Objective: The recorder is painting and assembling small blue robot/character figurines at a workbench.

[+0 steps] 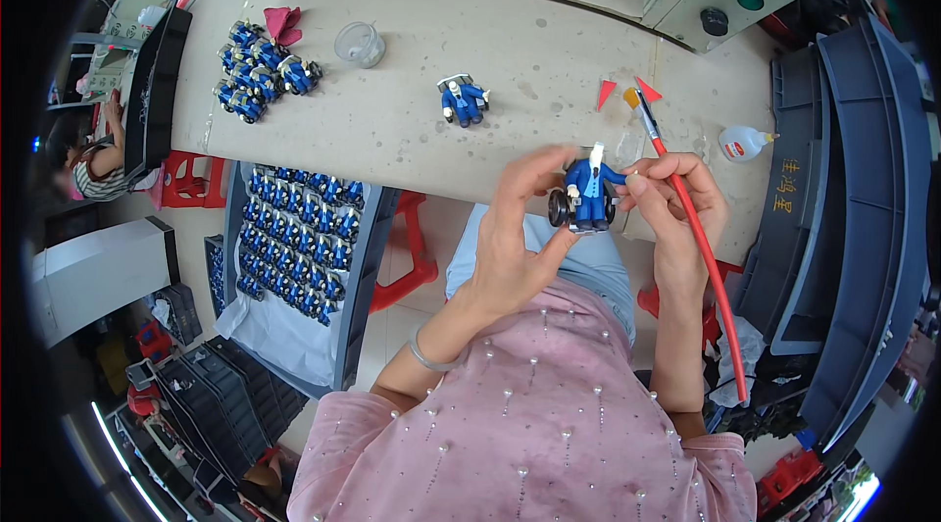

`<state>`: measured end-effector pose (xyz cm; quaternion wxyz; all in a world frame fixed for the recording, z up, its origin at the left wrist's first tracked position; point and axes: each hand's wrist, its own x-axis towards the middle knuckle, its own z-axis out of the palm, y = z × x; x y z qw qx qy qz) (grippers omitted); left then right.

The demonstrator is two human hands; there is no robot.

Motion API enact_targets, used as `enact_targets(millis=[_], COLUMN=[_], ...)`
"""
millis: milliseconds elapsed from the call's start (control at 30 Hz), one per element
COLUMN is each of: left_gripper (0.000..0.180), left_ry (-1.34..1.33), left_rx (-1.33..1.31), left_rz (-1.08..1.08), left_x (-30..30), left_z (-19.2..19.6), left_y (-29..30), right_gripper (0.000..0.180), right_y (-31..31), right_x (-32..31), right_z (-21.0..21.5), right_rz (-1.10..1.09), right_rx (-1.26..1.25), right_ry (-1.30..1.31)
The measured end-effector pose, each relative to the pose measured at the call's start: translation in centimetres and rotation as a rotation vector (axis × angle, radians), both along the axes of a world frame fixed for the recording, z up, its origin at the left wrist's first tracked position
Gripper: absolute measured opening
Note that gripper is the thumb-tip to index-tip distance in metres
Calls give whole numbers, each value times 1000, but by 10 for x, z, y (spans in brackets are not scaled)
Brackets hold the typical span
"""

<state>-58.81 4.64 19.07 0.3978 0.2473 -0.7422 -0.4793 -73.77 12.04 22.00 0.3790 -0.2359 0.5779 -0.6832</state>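
My left hand (521, 233) grips a small figurine (590, 191) in a blue suit with dark wheels at its sides, upright between thumb and fingers. My right hand (683, 200) pinches at the figurine's outstretched arm; whether something tiny sits between those fingertips I cannot tell. The same hand holds a paintbrush (708, 252) with a long red handle, its tan bristles pointing up and away over the table. A similar blue figurine (463, 100) stands alone on the table (412, 145) beyond my hands.
At the far left of the table are a cluster of blue figurines (257, 76), a crumpled red cloth (283, 25) and a clear cup (360, 45). Small red triangles (607, 94) and a glue bottle (745, 143) lie at right. A grey tray (355, 277) beside the table holds rows of figurines.
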Motion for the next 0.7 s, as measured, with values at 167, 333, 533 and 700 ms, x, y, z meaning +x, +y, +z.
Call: enact_targets(millis=[167, 333, 533, 700], left_gripper=[76, 65, 56, 56], left_ry=[339, 278, 287, 324], left_rx=[545, 838, 720, 756], left_rz=[-130, -310, -226, -256], left_x=[-6, 1, 0, 3], left_z=[-3, -5, -6, -4], left_y=[-4, -6, -5, -7], right_gripper=[14, 14, 14, 14], right_y=[0, 1, -4, -5], right_x=[0, 3, 3, 5], right_z=[-9, -12, -13, -14], right_rz=[4, 63, 71, 80], right_rx=[-13, -52, -69, -61], right_ry=[31, 8, 1, 11])
